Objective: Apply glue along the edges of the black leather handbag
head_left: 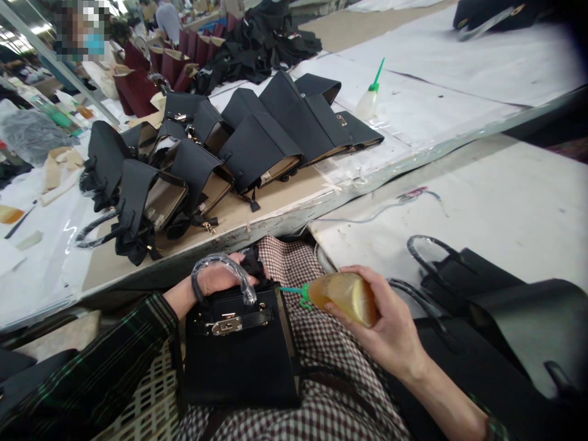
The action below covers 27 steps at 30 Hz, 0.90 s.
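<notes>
A black handbag (241, 367) with a metal clasp and a plastic-wrapped handle rests on the checkered apron (321, 337) over my lap. My left hand (220, 275) reaches through the handle and grips the bag's top edge; some of its fingers are hidden. In my right hand (381, 318) is a squeeze bottle (342, 297) of amber liquid, held on its side. Its green nozzle points left, with the tip at the bag's upper right edge.
Several black bags (261, 147) lie across the workbench (294, 214) ahead, beside a second bottle (367, 103) with a green nozzle. More black bags (478, 294) are at right, by a white table (505, 202). A person stands at the upper left.
</notes>
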Each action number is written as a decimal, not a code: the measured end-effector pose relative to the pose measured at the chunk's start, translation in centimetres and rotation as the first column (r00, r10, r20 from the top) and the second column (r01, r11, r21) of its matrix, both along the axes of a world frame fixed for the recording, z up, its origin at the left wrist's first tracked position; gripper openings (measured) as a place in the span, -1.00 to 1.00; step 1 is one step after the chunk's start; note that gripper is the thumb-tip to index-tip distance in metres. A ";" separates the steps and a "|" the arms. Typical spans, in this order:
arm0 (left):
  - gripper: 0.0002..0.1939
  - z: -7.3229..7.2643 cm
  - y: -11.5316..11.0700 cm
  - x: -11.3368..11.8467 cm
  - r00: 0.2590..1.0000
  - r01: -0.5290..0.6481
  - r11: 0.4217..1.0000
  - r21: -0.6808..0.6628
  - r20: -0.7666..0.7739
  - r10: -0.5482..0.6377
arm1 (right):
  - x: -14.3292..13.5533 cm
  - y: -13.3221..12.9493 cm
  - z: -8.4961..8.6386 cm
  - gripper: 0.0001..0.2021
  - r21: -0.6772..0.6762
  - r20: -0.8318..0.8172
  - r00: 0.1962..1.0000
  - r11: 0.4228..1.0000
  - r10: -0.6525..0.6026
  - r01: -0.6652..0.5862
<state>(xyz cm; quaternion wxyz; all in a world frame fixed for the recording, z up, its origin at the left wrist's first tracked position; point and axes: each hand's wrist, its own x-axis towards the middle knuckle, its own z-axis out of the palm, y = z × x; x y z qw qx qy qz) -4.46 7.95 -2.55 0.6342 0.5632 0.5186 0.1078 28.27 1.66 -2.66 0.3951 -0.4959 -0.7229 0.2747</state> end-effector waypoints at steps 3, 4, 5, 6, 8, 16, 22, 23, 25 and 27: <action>-0.77 -0.1 -0.1 0.0 1.000 0.002 1.000 0.003 -0.007 -0.002 | 0.1 0.1 0.0 -0.51 0.005 0.002 0.999 0.999 0.034 -0.034; -0.77 -0.2 -0.1 0.0 1.000 0.004 1.000 0.004 -0.008 -0.004 | 0.1 0.2 0.0 -0.52 -0.004 0.006 0.999 0.999 0.043 -0.043; -0.77 -0.3 -0.1 0.0 1.000 0.006 1.000 0.005 -0.009 -0.006 | 0.1 0.1 0.0 -0.52 -0.015 0.011 0.999 0.999 0.053 -0.053; -0.77 -0.4 -0.1 -0.1 1.000 0.008 1.000 0.006 -0.010 -0.008 | 0.2 0.1 0.0 -0.52 -0.026 0.018 0.998 0.998 0.063 -0.063; -0.75 -0.7 0.0 -0.2 1.000 0.014 1.000 0.010 -0.010 -0.014 | 0.3 0.0 0.1 -0.54 -0.053 0.034 0.996 0.995 0.088 -0.086; -0.75 -0.8 0.2 0.1 0.999 0.048 0.999 0.026 0.022 -0.048 | 0.6 -0.3 0.8 -0.54 -0.051 0.024 0.999 0.998 0.034 -0.033; -0.73 -1.3 -0.1 -0.3 1.000 0.024 1.000 0.017 0.000 -0.024 | -0.1 0.1 0.0 -0.49 0.025 0.014 0.999 0.999 0.030 -0.030; -0.73 -1.4 -0.1 -0.4 1.000 0.021 1.000 0.017 0.003 -0.021 | -0.1 0.1 -0.1 -0.50 0.019 0.021 0.999 0.999 0.037 -0.037; -0.74 -1.5 -0.1 -0.4 1.000 0.023 1.000 0.018 0.014 -0.023 | 0.0 -0.1 0.0 -0.52 -0.007 0.038 0.998 0.999 0.050 -0.050; -0.76 -1.5 -0.1 -0.2 0.999 0.030 0.999 0.019 0.026 -0.030 | 0.2 -0.3 0.2 -0.53 -0.028 0.055 0.997 0.998 0.060 -0.058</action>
